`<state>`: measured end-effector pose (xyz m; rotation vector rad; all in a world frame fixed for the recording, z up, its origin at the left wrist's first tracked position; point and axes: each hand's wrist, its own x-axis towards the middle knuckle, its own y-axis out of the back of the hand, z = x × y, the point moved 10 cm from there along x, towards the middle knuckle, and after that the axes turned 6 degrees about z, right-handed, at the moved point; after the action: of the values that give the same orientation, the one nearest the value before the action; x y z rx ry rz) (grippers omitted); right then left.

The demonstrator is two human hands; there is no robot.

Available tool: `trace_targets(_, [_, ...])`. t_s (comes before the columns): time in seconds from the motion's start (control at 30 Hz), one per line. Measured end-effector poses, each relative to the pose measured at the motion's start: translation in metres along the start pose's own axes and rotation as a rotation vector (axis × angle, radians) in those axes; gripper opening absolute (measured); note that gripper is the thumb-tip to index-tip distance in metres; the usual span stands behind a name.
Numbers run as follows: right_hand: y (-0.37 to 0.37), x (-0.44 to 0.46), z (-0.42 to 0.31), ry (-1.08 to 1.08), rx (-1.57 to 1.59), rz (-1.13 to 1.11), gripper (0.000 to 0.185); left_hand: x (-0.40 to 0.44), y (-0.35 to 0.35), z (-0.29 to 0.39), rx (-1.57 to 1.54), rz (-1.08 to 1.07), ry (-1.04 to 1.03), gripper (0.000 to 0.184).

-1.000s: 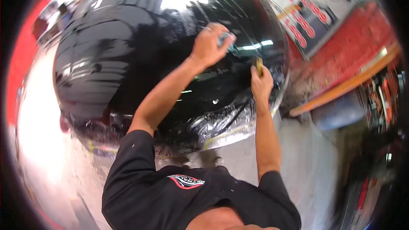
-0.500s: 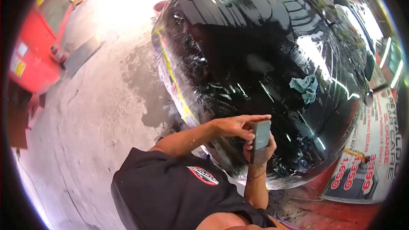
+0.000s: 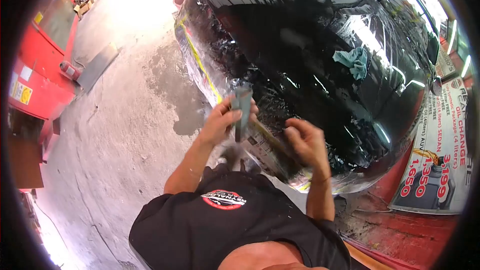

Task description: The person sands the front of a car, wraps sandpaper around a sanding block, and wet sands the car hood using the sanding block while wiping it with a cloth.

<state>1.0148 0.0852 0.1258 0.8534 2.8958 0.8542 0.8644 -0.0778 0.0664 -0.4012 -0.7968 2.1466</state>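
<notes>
My left hand is closed around a grey-green flat block, which looks like a sanding block with sandpaper on it. The block is tilted upright, just above the near edge of a glossy black car panel. Off to the right, my right hand is apart from the block, over the panel's near edge. Its fingers are loosely bent and slightly blurred, with a gap at the thumb and nothing visible in them. A crumpled teal cloth lies on the wet black surface.
Clear plastic film and yellow tape run along the car's left side. A printed price sign leans at the right. On the concrete floor are wet patches; a red extinguisher and grey board stand at left.
The block has passed from my right hand to my left and moved left. My right hand has let go and drawn apart to the right. The view has shifted slightly.
</notes>
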Motion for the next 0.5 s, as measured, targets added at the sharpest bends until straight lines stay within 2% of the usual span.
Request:
trace_targets(0.07, [0.058, 0.005, -0.015, 0.040, -0.056, 0.167, 0.028, 0.012, 0.018, 0.027, 0.503, 0.172, -0.115, 0.062])
trace_targets(0.13, [0.114, 0.013, -0.025, 0.064, 0.090, 0.316, 0.025, 0.026, 0.017, 0.068, 1.130, 0.386, -0.571, 0.062])
trace_targets(0.2, [0.162, 0.032, -0.025, 0.129, -0.105, 0.368, 0.026, 0.047, 0.017, 0.080, 0.933, 0.523, -0.719, 0.058])
trace_targets(0.23, [0.179, 0.046, -0.029, 0.188, -0.226, 0.415, 0.027, 0.062, 0.008, 0.083, 0.925, 0.540, -0.730, 0.058])
trace_targets(0.3, [0.203, 0.084, -0.024, 0.234, -0.373, 0.444, 0.036, 0.077, -0.026, 0.090, 1.204, 0.608, -0.908, 0.045])
trace_targets(0.33, [0.208, 0.101, -0.016, 0.244, -0.381, 0.422, 0.036, 0.085, -0.033, 0.082, 1.195, 0.633, -0.902, 0.045])
trace_targets(0.4, [0.203, 0.124, -0.032, 0.553, -0.786, 0.448, 0.047, 0.117, -0.034, 0.060, 1.210, 0.630, -0.699, 0.037])
trace_targets(0.43, [0.205, 0.134, -0.028, 0.575, -0.777, 0.437, 0.047, 0.113, -0.040, 0.057, 1.318, 0.743, -0.934, 0.036])
trace_targets(0.5, [0.196, 0.154, -0.017, 0.605, -0.836, 0.294, 0.056, 0.122, -0.035, 0.051, 1.331, 0.792, -0.985, 0.036])
